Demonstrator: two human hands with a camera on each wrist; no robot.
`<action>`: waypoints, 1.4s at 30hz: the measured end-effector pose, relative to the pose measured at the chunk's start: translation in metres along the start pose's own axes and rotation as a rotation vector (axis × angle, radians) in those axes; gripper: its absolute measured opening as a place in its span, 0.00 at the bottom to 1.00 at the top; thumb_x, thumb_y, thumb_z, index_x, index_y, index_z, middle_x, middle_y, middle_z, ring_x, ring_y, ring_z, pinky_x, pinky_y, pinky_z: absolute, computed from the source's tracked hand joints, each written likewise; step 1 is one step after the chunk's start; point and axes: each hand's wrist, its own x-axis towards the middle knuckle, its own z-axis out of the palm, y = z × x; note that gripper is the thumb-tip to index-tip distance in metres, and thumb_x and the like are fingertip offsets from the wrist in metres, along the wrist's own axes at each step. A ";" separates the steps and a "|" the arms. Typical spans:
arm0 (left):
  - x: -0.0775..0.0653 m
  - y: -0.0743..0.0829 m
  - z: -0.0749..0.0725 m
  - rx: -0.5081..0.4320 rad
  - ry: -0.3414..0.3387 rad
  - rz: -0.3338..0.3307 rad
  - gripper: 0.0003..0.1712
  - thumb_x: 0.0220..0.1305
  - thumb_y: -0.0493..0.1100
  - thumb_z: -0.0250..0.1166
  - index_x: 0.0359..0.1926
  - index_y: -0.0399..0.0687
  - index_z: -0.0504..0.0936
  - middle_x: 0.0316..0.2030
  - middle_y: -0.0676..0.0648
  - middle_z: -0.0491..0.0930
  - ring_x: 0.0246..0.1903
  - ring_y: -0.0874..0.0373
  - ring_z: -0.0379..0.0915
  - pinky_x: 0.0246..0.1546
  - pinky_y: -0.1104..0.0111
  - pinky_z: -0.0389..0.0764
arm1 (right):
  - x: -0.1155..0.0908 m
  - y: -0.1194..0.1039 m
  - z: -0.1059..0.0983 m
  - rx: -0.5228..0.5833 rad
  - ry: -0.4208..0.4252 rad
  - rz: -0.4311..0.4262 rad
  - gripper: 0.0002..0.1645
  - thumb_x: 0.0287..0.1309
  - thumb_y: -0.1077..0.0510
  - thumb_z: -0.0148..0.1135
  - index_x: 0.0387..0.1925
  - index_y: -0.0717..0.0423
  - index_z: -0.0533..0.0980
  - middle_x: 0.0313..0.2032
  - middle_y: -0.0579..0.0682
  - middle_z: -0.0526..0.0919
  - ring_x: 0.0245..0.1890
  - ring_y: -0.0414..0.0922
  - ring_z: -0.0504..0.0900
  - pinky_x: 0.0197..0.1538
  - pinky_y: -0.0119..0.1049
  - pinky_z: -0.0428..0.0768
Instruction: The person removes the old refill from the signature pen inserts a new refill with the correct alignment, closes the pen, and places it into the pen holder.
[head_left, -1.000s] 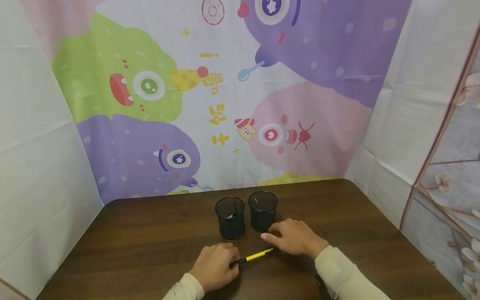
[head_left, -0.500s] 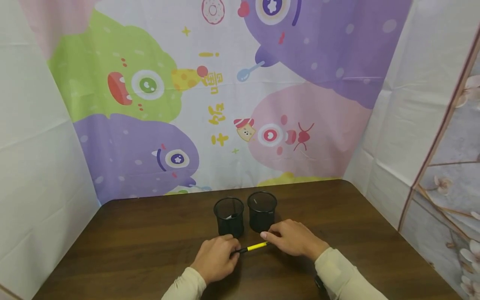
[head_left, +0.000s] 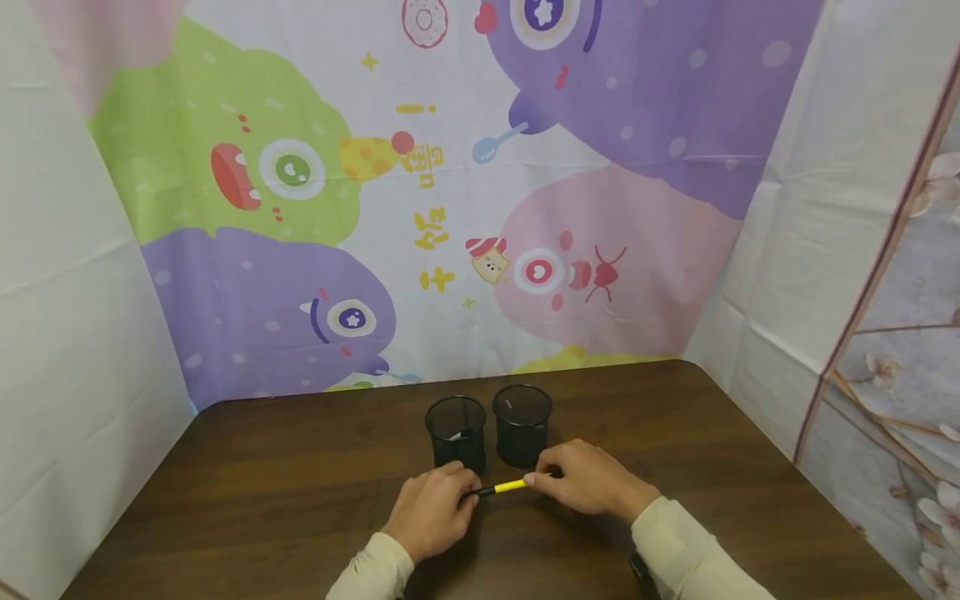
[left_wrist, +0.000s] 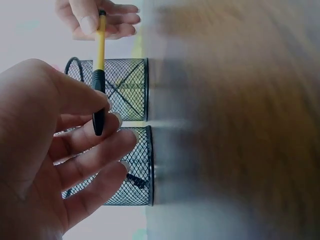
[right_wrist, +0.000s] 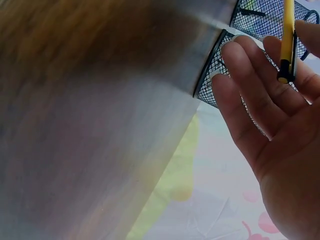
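A yellow and black pen [head_left: 512,486] is held level between both hands, above the table. My left hand [head_left: 431,512] pinches its black end between thumb and index finger; the other fingers are loosely bent in the left wrist view. At the yellow barrel's far end, the thumb and index finger of my right hand [head_left: 592,477] grip the pen, whose black-tipped button end [right_wrist: 283,79] shows in the right wrist view. Just behind the hands stand two black mesh pen cups, the left one [head_left: 459,446] with a small dark and white item inside, the right one [head_left: 522,442] beside it.
The brown wooden table [head_left: 262,492] reaches back to a cartoon-printed cloth [head_left: 450,333]. White cloth panels hang at both sides, and a flower-patterned cloth [head_left: 885,400] is at the far right.
My left hand has raised the pen slightly and moved it away from me, toward the cups. The right thumb and index finger have taken hold of its yellow end.
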 end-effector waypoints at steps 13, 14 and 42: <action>0.003 0.000 0.005 -0.063 0.011 -0.019 0.07 0.62 0.49 0.72 0.41 0.56 0.88 0.29 0.61 0.72 0.22 0.70 0.67 0.21 0.69 0.74 | -0.002 -0.001 -0.002 0.061 0.046 -0.026 0.17 0.72 0.44 0.57 0.32 0.48 0.81 0.21 0.36 0.73 0.20 0.34 0.68 0.24 0.31 0.71; 0.004 0.000 0.005 -0.066 0.014 -0.015 0.07 0.63 0.49 0.72 0.41 0.56 0.89 0.29 0.61 0.72 0.22 0.70 0.66 0.21 0.69 0.73 | -0.002 -0.001 -0.003 0.069 0.044 -0.022 0.18 0.72 0.43 0.57 0.32 0.48 0.81 0.21 0.36 0.73 0.20 0.34 0.68 0.24 0.31 0.71; 0.008 -0.003 0.008 -0.005 0.112 0.081 0.07 0.64 0.49 0.71 0.41 0.57 0.89 0.26 0.63 0.70 0.19 0.71 0.63 0.18 0.73 0.69 | 0.006 -0.011 0.002 0.134 0.059 -0.138 0.07 0.68 0.55 0.64 0.32 0.51 0.81 0.27 0.35 0.78 0.27 0.33 0.73 0.34 0.31 0.77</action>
